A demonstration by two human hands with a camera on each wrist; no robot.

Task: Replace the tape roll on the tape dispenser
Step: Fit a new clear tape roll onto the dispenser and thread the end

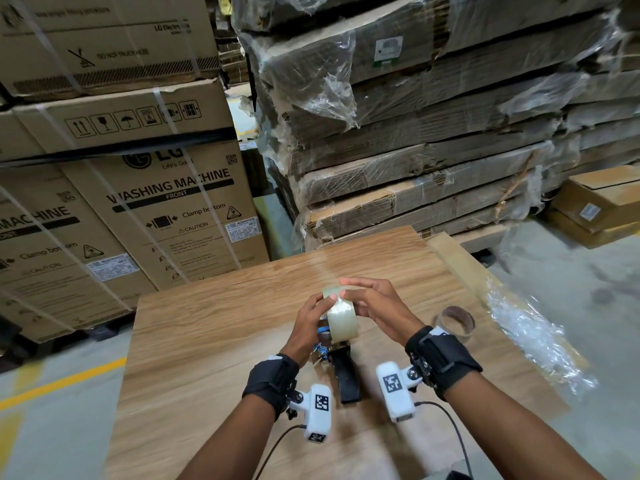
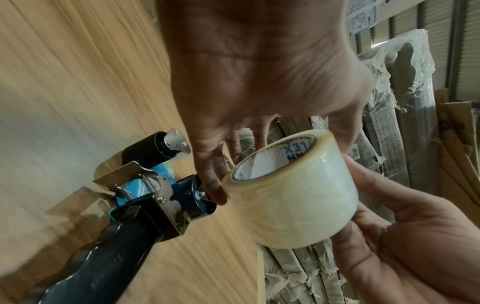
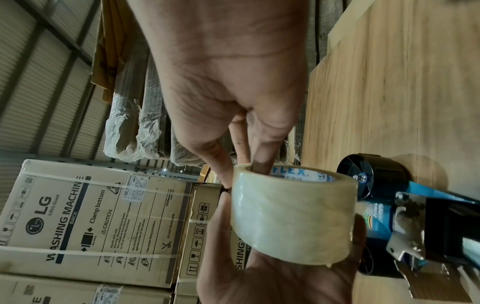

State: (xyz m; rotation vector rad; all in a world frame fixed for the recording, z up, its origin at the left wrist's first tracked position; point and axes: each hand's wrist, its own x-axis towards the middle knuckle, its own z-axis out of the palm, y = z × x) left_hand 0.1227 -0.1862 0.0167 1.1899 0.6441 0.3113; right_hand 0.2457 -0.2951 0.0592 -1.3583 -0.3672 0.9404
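A fresh roll of clear tape (image 1: 341, 320) is held up in both hands just above the tape dispenser (image 1: 341, 370). My left hand (image 1: 311, 317) cups the roll from the left, thumb on its outer face. From the other side my right hand (image 3: 244, 164) pinches the roll (image 3: 293, 216), with fingers inside the core and thumb outside. The dispenser (image 2: 145, 195) lies on the wooden table (image 1: 207, 341); it has a blue frame, a black handle toward me and a bare black hub (image 3: 374, 174). The roll (image 2: 291, 193) hangs beside that hub, apart from it.
An empty brown cardboard core (image 1: 453, 322) stands on the table to the right. Crumpled clear plastic wrap (image 1: 530, 334) lies over the table's right edge. Washing machine boxes (image 1: 156, 209) stand at the left and wrapped flat cardboard stacks (image 1: 415, 140) behind.
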